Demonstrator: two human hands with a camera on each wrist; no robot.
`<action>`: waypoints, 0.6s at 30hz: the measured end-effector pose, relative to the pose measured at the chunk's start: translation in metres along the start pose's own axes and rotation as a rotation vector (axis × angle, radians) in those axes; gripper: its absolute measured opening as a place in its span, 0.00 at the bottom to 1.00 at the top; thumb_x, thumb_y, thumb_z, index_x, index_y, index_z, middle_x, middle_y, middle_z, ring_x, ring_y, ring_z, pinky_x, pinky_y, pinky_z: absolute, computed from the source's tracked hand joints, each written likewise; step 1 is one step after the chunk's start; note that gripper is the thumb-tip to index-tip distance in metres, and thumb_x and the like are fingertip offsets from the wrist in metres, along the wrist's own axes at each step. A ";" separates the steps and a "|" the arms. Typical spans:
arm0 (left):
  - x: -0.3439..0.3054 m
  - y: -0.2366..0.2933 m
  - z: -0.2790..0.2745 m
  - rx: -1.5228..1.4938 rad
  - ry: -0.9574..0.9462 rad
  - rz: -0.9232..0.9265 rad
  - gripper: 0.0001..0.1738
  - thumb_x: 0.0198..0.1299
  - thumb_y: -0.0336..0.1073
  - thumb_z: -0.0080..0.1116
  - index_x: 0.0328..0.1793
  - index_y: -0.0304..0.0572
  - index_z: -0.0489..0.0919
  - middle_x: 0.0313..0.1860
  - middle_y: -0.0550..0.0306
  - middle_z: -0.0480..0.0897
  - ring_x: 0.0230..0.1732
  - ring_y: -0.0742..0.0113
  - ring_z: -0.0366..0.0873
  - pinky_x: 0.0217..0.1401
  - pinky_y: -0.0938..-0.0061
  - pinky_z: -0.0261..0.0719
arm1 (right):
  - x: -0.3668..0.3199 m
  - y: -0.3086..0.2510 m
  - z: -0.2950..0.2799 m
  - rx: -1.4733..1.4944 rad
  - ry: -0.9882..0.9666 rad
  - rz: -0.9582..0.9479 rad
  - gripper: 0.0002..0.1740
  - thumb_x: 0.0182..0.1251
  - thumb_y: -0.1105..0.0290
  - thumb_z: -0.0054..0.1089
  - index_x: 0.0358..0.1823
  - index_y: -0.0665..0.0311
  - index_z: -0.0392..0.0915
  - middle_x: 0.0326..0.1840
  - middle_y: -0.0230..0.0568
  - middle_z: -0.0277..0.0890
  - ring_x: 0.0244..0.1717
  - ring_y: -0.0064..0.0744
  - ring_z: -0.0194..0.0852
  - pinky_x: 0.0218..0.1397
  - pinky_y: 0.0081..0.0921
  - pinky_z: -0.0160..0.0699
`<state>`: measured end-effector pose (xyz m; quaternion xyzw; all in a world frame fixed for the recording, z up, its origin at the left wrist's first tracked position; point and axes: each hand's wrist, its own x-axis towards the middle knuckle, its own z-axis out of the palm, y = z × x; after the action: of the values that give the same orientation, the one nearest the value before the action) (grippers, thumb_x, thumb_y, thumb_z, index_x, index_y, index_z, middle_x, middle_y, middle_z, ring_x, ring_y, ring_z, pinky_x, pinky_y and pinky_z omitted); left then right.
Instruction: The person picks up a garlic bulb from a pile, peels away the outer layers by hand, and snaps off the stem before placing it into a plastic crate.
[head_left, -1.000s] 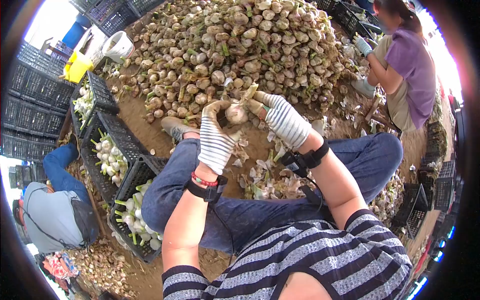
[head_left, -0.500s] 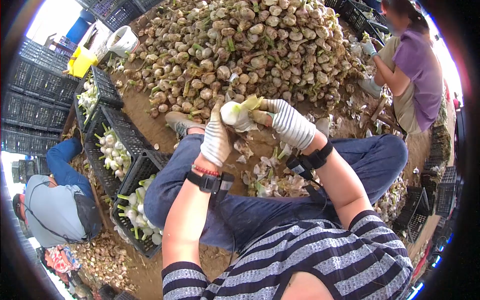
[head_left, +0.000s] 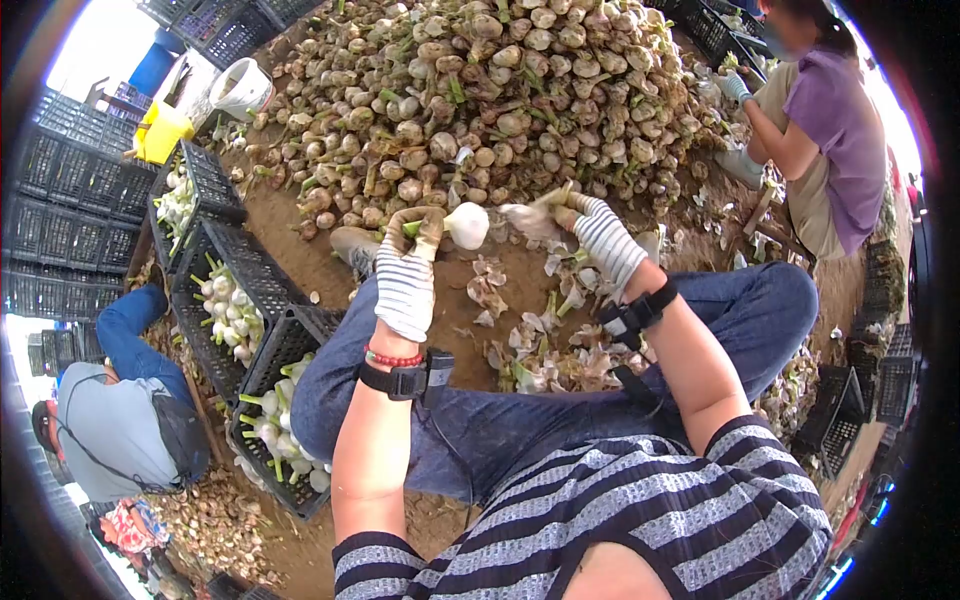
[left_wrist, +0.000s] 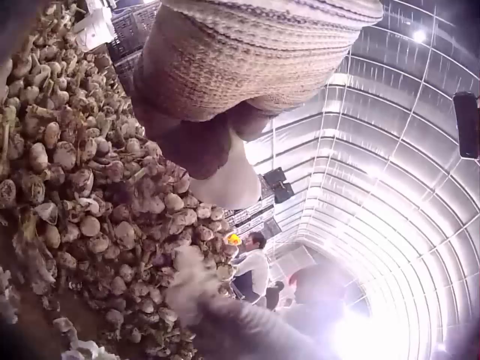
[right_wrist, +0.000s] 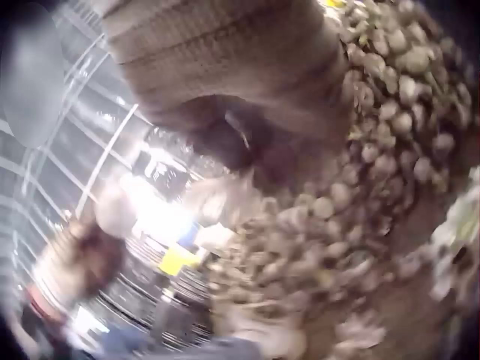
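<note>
In the head view, my left hand (head_left: pixel 406 285), in a striped work glove with a soiled fingertip area, grips a garlic bulb (head_left: pixel 467 226) by its green stem. The bulb is white and smooth, pointing to the right out of the fist. Just right of it, apart from the bulb, my right hand (head_left: pixel 606 240) pinches a strip of garlic skin (head_left: pixel 532 219) with its stalk. In the left wrist view the pale bulb (left_wrist: pixel 231 184) sticks out below the curled glove. Motion blurs the right wrist view, where pale skin (right_wrist: pixel 217 196) shows beyond the fingers.
A big heap of unpeeled garlic (head_left: pixel 480 110) rises ahead. Black crates (head_left: pixel 262 290) of cleaned garlic stand at my left. Loose peelings (head_left: pixel 545 365) lie between my legs. One person (head_left: pixel 835 140) sits at the right, another (head_left: pixel 125 420) at the left. A white bucket (head_left: pixel 242 90) stands at back left.
The brownish outer skin has come off the bulb, which now shows white. My hands have moved apart, the bulb staying in the left and the skin in the right.
</note>
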<state>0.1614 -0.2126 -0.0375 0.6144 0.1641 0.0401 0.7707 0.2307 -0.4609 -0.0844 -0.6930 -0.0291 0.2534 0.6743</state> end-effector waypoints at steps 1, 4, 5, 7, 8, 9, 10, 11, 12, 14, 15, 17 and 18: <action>-0.002 0.003 0.000 0.048 -0.030 0.065 0.13 0.63 0.43 0.63 0.48 0.45 0.78 0.38 0.65 0.80 0.40 0.78 0.75 0.37 0.81 0.72 | 0.005 0.006 -0.002 -0.173 -0.011 -0.024 0.20 0.68 0.67 0.54 0.59 0.67 0.73 0.42 0.38 0.79 0.43 0.32 0.78 0.47 0.24 0.78; 0.000 0.000 0.011 0.147 -0.071 0.194 0.10 0.64 0.37 0.61 0.49 0.42 0.78 0.41 0.63 0.81 0.42 0.77 0.75 0.45 0.79 0.75 | -0.005 0.001 0.002 -1.112 0.085 -0.127 0.26 0.65 0.66 0.55 0.64 0.66 0.67 0.59 0.61 0.70 0.55 0.58 0.72 0.59 0.43 0.72; -0.004 -0.002 0.016 0.215 -0.073 0.270 0.09 0.65 0.33 0.60 0.49 0.40 0.78 0.41 0.62 0.80 0.41 0.77 0.74 0.46 0.78 0.75 | -0.007 -0.013 0.010 -0.986 0.117 -0.212 0.23 0.66 0.64 0.55 0.60 0.66 0.71 0.52 0.60 0.74 0.52 0.57 0.74 0.56 0.41 0.74; -0.006 -0.002 0.023 0.249 -0.070 0.271 0.08 0.63 0.28 0.60 0.48 0.37 0.78 0.42 0.59 0.80 0.42 0.73 0.76 0.47 0.76 0.76 | -0.016 -0.049 0.032 -0.728 0.108 -0.353 0.18 0.66 0.64 0.56 0.53 0.66 0.76 0.43 0.58 0.77 0.46 0.56 0.77 0.51 0.41 0.77; -0.005 -0.004 0.024 0.429 -0.052 0.435 0.09 0.63 0.31 0.61 0.47 0.37 0.78 0.41 0.58 0.81 0.42 0.71 0.77 0.48 0.76 0.75 | -0.020 -0.064 0.043 -0.733 0.113 -0.365 0.15 0.65 0.64 0.56 0.49 0.66 0.77 0.39 0.57 0.78 0.43 0.55 0.78 0.47 0.40 0.77; -0.006 -0.005 0.025 0.608 -0.032 0.600 0.10 0.63 0.33 0.62 0.47 0.37 0.79 0.41 0.56 0.81 0.43 0.69 0.77 0.49 0.75 0.75 | -0.021 -0.072 0.053 -0.739 0.117 -0.377 0.13 0.65 0.65 0.57 0.44 0.66 0.79 0.35 0.55 0.78 0.40 0.54 0.79 0.44 0.40 0.77; -0.011 0.000 0.029 0.671 -0.033 0.620 0.08 0.61 0.29 0.62 0.45 0.36 0.79 0.40 0.52 0.80 0.43 0.64 0.78 0.48 0.73 0.75 | -0.014 -0.066 0.058 -0.955 0.203 -0.436 0.11 0.65 0.66 0.57 0.40 0.66 0.79 0.33 0.53 0.78 0.37 0.52 0.79 0.40 0.40 0.77; -0.013 0.000 0.028 0.668 -0.034 0.621 0.08 0.61 0.29 0.62 0.45 0.36 0.79 0.40 0.52 0.80 0.43 0.64 0.78 0.48 0.73 0.75 | -0.011 -0.061 0.059 -0.958 0.205 -0.436 0.11 0.65 0.66 0.57 0.40 0.66 0.79 0.33 0.53 0.78 0.37 0.52 0.79 0.40 0.40 0.77; -0.013 0.000 0.027 0.700 -0.044 0.650 0.09 0.59 0.27 0.62 0.45 0.37 0.80 0.41 0.51 0.80 0.43 0.61 0.79 0.48 0.72 0.76 | -0.009 -0.058 0.058 -0.884 0.185 -0.421 0.11 0.65 0.65 0.57 0.38 0.66 0.79 0.33 0.53 0.78 0.36 0.52 0.78 0.39 0.41 0.77; -0.013 -0.001 0.026 0.744 -0.067 0.654 0.13 0.53 0.21 0.61 0.46 0.38 0.80 0.42 0.49 0.80 0.43 0.56 0.79 0.49 0.70 0.77 | -0.009 -0.056 0.057 -0.835 0.192 -0.482 0.10 0.64 0.65 0.56 0.38 0.66 0.78 0.31 0.53 0.78 0.35 0.53 0.78 0.37 0.42 0.77; -0.014 -0.001 0.029 0.738 -0.068 0.657 0.13 0.53 0.21 0.61 0.46 0.38 0.80 0.42 0.49 0.80 0.43 0.56 0.79 0.49 0.70 0.77 | -0.013 -0.054 0.058 -0.853 0.207 -0.502 0.10 0.64 0.65 0.56 0.37 0.66 0.77 0.31 0.52 0.77 0.34 0.52 0.78 0.37 0.42 0.77; -0.018 0.000 0.035 0.794 -0.067 0.689 0.14 0.52 0.19 0.60 0.46 0.38 0.80 0.42 0.49 0.80 0.44 0.56 0.79 0.50 0.70 0.77 | -0.020 -0.058 0.068 -1.006 0.299 -0.470 0.10 0.63 0.64 0.56 0.35 0.65 0.76 0.31 0.52 0.77 0.34 0.52 0.78 0.38 0.42 0.78; -0.017 -0.001 0.034 0.819 -0.084 0.725 0.16 0.51 0.18 0.59 0.47 0.38 0.80 0.42 0.49 0.80 0.44 0.57 0.79 0.51 0.70 0.77 | -0.019 -0.058 0.067 -1.061 0.333 -0.458 0.12 0.63 0.62 0.56 0.33 0.65 0.75 0.31 0.51 0.77 0.34 0.51 0.78 0.39 0.41 0.78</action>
<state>0.1556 -0.2495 -0.0283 0.8824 -0.0869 0.2115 0.4113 0.2057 -0.4013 -0.0213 -0.9415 -0.1942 -0.0596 0.2691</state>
